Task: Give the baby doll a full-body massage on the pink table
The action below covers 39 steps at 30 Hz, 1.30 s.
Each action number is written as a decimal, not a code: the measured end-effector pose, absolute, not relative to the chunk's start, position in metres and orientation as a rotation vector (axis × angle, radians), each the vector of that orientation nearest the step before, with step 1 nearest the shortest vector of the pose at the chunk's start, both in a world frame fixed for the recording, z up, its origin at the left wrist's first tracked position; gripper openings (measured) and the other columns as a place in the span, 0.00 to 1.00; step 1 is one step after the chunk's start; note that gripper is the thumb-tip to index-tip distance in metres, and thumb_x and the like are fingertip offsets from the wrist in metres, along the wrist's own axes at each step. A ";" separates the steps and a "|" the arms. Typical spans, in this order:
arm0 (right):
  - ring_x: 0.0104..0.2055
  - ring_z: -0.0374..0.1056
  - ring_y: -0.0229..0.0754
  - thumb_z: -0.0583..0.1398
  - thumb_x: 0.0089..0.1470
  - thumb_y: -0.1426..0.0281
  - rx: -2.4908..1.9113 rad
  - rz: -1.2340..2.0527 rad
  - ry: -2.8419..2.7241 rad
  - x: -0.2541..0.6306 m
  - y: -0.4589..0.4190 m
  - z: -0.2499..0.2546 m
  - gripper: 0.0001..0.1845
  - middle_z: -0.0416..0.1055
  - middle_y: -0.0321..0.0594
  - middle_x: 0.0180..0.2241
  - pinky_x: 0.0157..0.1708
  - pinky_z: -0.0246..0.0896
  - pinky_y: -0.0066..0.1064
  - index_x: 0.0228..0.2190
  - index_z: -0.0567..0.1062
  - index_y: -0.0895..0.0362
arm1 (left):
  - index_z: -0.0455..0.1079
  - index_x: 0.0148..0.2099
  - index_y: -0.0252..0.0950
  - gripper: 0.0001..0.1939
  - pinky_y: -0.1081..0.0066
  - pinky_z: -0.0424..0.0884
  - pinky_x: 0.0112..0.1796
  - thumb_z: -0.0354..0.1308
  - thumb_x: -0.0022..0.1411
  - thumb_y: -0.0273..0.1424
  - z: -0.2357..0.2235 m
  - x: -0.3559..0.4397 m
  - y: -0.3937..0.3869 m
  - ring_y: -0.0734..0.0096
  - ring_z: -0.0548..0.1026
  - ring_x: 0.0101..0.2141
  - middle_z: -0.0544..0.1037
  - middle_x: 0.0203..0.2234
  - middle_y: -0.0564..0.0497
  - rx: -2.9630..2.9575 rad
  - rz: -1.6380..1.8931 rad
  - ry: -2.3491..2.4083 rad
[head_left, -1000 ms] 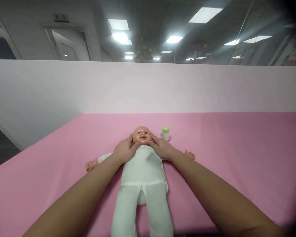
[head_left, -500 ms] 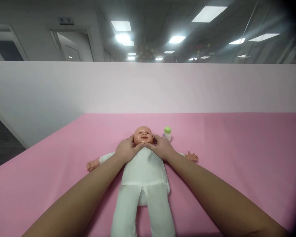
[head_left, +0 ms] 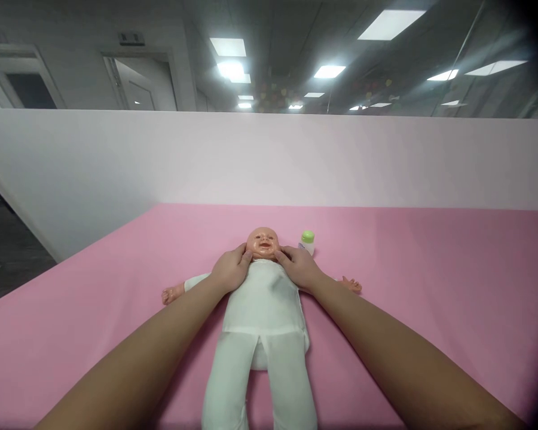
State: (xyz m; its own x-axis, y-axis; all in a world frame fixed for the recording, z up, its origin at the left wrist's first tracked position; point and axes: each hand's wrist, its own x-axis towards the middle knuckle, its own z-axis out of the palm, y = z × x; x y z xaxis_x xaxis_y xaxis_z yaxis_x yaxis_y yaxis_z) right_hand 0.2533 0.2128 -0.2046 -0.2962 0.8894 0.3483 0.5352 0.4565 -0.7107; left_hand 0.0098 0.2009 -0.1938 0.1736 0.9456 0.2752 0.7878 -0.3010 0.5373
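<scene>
A baby doll in a white suit lies on its back on the pink table, head pointing away from me. My left hand rests on its left shoulder with the thumb against the doll's cheek. My right hand rests on the other shoulder, thumb at the opposite cheek. Both hands cup the sides of the doll's head, fingers curved around it. The doll's arms stick out sideways under my forearms.
A small white bottle with a green cap stands just right of the doll's head. A pale partition wall runs behind the table. The table's left edge drops to a dark floor.
My thumbs slid from the doll's cheeks down under its chin, then back out to the sides of the face. The view shifted slightly left.
</scene>
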 end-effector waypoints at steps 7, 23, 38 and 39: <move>0.48 0.75 0.52 0.45 0.70 0.43 -1.295 0.568 -1.981 0.250 0.210 -0.206 0.34 0.81 0.44 0.45 0.44 0.65 0.39 0.45 0.80 0.52 | 0.72 0.61 0.42 0.31 0.61 0.71 0.48 0.40 0.74 0.55 -0.191 0.010 0.198 0.53 0.80 0.47 0.84 0.48 0.47 2.122 0.874 1.608; 0.43 0.75 0.54 0.58 0.60 0.37 -1.436 0.584 -2.033 0.250 0.208 -0.202 0.34 0.81 0.47 0.42 0.37 0.64 0.38 0.44 0.79 0.54 | 0.68 0.60 0.39 0.45 0.60 0.73 0.40 0.54 0.57 0.69 -0.195 0.017 0.196 0.46 0.81 0.45 0.83 0.46 0.40 2.047 0.800 1.791; 0.53 0.73 0.54 0.44 0.70 0.43 -1.324 0.559 -2.086 0.258 0.218 -0.212 0.36 0.79 0.49 0.50 0.52 0.64 0.42 0.53 0.78 0.55 | 0.68 0.63 0.37 0.34 0.56 0.70 0.51 0.36 0.74 0.55 -0.199 0.013 0.204 0.46 0.78 0.53 0.81 0.52 0.39 2.133 0.840 1.751; 0.54 0.73 0.53 0.43 0.71 0.44 -1.307 0.562 -2.086 0.258 0.219 -0.213 0.35 0.79 0.48 0.51 0.54 0.63 0.42 0.53 0.78 0.54 | 0.69 0.62 0.38 0.34 0.56 0.69 0.51 0.36 0.74 0.54 -0.199 0.013 0.204 0.46 0.78 0.54 0.81 0.52 0.40 2.127 0.845 1.750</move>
